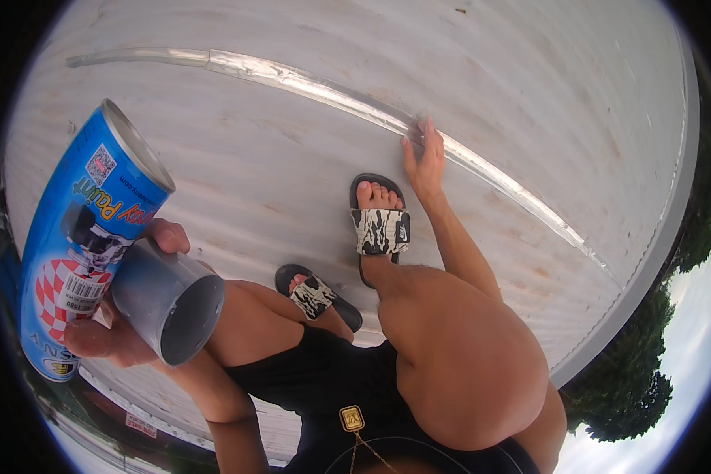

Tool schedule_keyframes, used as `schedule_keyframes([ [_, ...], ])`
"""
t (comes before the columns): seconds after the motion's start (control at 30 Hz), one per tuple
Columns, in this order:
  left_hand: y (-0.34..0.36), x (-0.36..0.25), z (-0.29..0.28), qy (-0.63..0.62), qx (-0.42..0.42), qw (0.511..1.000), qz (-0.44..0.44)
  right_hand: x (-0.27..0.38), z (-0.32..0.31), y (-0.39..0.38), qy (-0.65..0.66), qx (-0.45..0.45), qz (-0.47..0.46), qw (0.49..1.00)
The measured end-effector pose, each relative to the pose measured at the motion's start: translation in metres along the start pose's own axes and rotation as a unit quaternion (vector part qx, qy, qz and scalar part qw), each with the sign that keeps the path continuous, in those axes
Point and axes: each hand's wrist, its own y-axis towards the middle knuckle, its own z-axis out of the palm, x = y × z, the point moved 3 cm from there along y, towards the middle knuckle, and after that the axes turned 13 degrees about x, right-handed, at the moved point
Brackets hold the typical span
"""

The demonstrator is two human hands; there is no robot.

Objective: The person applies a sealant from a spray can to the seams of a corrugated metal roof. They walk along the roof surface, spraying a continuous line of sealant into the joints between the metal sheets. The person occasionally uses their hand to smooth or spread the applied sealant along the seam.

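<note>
My left hand (110,340) grips a blue spray paint can (71,221) with a checked design, along with a grey plastic cap (146,288) whose open end faces toward me. The can's top rim shows, tilted away from my body. My right hand (423,166) reaches out with fingers extended, touching a long, shiny silver strip (308,87) that runs diagonally across the pale corrugated metal surface (213,142). Its fingertips rest on the strip near the middle, with the thumb slightly apart.
My feet in patterned slide sandals (379,229) stand on the ridged surface, below the strip. A grey edge (648,253) curves along the right, with trees (624,395) and cloudy sky beyond it. My bent knee (474,363) takes up the lower middle right.
</note>
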Motion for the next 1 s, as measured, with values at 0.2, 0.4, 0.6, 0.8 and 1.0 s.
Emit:
schedule_keyframes([
  [0.2, -0.004, 0.004, -0.007, -0.223, 0.075, 0.971, -0.031, -0.004, -0.011, 0.007, 0.019, 0.062, 0.010, 0.998],
  [0.4, -0.004, 0.010, -0.018, -0.189, 0.079, 0.978, -0.041, 0.000, -0.017, 0.016, 0.033, 0.047, 0.012, 0.998],
  [0.6, -0.005, 0.011, -0.021, -0.085, 0.049, 0.994, -0.052, 0.001, -0.024, 0.028, 0.016, 0.104, 0.034, 0.994],
  [0.8, -0.002, 0.015, -0.021, -0.113, 0.066, 0.990, -0.057, 0.000, -0.027, 0.038, 0.030, 0.144, 0.053, 0.988],
  [1.0, 0.002, 0.020, -0.021, -0.120, 0.005, 0.993, -0.016, -0.017, -0.040, 0.023, -0.054, 0.089, 0.050, 0.993],
])
